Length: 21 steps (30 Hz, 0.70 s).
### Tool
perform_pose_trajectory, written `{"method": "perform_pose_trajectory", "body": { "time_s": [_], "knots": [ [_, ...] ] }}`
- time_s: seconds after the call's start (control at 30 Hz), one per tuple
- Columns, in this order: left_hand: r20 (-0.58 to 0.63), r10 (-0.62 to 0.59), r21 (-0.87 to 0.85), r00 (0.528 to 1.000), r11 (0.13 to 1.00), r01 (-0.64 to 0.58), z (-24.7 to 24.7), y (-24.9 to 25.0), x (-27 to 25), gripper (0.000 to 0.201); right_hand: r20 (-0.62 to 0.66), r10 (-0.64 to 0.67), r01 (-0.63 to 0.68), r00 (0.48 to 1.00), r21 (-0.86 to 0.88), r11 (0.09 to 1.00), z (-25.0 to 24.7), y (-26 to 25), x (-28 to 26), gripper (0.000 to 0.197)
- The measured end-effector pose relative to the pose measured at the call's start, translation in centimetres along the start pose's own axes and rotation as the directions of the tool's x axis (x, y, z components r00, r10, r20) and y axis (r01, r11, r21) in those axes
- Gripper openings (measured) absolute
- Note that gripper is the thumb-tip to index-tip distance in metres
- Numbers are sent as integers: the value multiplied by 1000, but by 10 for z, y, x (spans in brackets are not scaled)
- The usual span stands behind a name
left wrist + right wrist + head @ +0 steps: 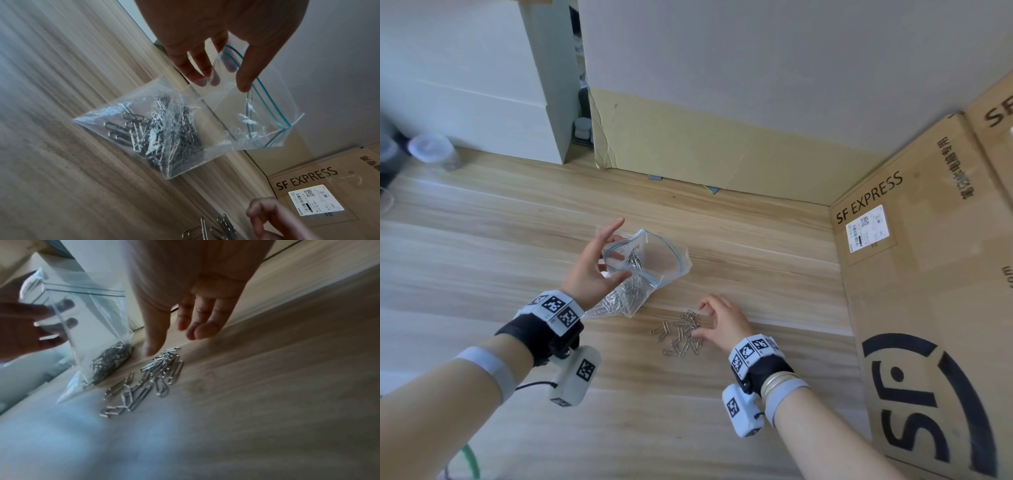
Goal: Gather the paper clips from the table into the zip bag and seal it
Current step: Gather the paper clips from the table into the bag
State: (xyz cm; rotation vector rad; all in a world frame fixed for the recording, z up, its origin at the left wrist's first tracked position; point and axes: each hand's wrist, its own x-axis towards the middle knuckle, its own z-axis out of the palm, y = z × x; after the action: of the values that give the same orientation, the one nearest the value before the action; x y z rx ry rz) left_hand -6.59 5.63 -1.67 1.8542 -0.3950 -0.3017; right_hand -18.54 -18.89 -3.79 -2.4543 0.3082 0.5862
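My left hand (616, 257) pinches the rim of a clear zip bag (654, 257) with a blue seal strip, thumb outside and fingers inside, and holds its mouth open. The bag's bottom rests on the wooden table (500, 240) and holds a heap of silver paper clips (160, 134). In the left wrist view my left hand (225, 81) holds the bag (216, 116) near the strip. Several loose paper clips (681, 334) lie just right of the bag. My right hand (702, 320) hovers over them with relaxed fingers and holds nothing. The right wrist view shows its thumb just above the pile (152, 379).
A large SF Express cardboard box (928, 274) stands along the right side. A cardboard panel (688, 150) closes the back, with a white box (482, 102) to its left. Plastic containers (431, 150) stand at the far left.
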Motion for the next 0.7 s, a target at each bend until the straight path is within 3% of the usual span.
{"method": "perform_pose_trajectory", "body": {
  "time_s": [0.1,0.17,0.4,0.57,0.7],
  "knots": [
    [-5,-2,6,1000,1000,2,-1,0,-1,96,146,-21,36,989,-100,994,1,5,0,88],
    [-9,-1,9,1000,1000,1,0,0,-1,96,185,-48,77,982,-155,985,7,9,0,92],
    [-10,-9,23,1000,1000,10,1,0,-1,96,82,-156,163,984,-90,982,16,4,4,36],
    [-6,-7,23,1000,1000,7,0,-1,-1,96,53,-189,194,980,-92,977,16,2,8,19],
    [-4,-5,30,1000,1000,5,1,1,-1,97,99,-206,218,974,-134,967,13,-2,10,12]
  ]
}}
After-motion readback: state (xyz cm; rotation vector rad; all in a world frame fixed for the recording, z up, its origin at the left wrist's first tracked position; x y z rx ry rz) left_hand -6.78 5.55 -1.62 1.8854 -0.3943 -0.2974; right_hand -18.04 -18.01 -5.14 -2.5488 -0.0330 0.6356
